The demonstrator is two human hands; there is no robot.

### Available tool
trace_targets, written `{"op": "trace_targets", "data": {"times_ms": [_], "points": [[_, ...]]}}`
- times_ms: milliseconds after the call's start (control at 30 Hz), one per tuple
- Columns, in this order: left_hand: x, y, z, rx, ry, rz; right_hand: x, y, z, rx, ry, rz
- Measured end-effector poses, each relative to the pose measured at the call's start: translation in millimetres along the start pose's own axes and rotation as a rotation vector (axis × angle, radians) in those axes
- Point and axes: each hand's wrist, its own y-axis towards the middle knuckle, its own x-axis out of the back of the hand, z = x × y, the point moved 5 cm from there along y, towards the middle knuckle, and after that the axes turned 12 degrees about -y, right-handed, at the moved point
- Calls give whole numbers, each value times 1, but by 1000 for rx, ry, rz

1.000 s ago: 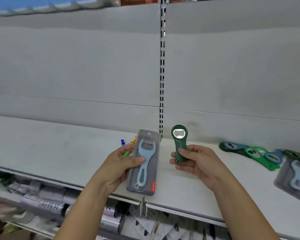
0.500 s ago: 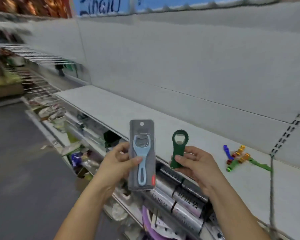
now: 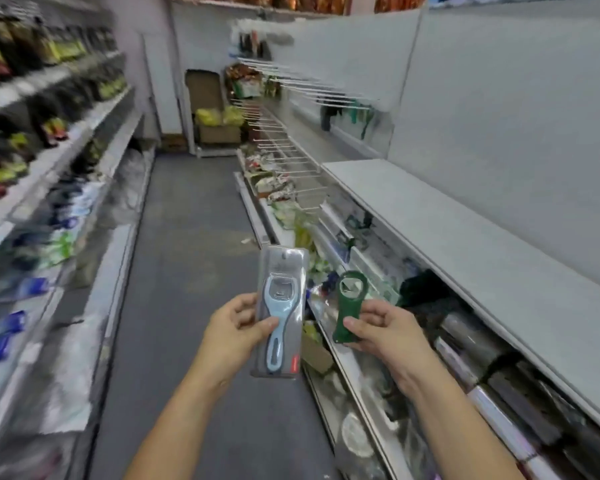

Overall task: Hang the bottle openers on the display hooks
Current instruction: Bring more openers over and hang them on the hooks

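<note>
Aisle floor (image 3: 187, 237) fills the head view where, a second ago, we faced the white shelf (image 3: 465, 244) — we have turned left, and the rows of bare display hooks (image 3: 284, 147) now stand ahead, well apart from us. We judge the carry to the hooks is under way; nothing is hung yet. Our left hand (image 3: 236, 327) grips the carded blue opener (image 3: 280, 317) upright, thumb across its front, fingers (image 3: 245, 304) curled at the pack's edge. Our right hand (image 3: 385, 327) pinches the loose green opener (image 3: 349, 303) by its handle, head up — both held over the aisle. A small red tag (image 3: 294, 361) marks the pack's bottom corner; no writing is legible.
</note>
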Motion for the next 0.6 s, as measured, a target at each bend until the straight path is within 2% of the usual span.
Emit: {"op": "trace_targets", "data": {"times_ms": [233, 600], "points": [[60, 89, -8, -44, -12, -118, -73, 111, 21, 34, -39, 139], [95, 256, -63, -95, -20, -252, -140, 310, 81, 51, -53, 236]]}}
